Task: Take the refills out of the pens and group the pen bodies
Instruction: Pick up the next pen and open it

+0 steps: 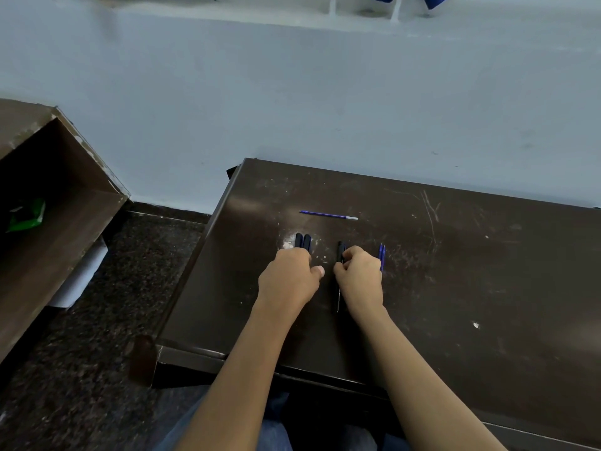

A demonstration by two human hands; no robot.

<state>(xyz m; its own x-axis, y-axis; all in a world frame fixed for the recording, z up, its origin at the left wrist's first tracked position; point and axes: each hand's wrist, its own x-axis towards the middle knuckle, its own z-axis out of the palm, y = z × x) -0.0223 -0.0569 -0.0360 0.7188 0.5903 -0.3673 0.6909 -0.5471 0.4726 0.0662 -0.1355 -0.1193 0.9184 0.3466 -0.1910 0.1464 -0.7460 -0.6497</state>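
On the dark brown table [455, 271] my left hand [287, 276] lies over two black pen bodies [303, 240] that rest side by side; only their far ends show. My right hand [359, 276] is closed on a black pen [340, 255] that points away from me, its near end sticking out below my hand. Just right of that hand lie two blue refills [381, 255], partly hidden by it. One more blue refill [328, 215] lies crosswise farther back on the table.
The table's left edge [198, 255] drops to a dark speckled floor. A brown open cabinet [58, 206] with a green item inside stands at the left. A pale blue wall runs behind the table.
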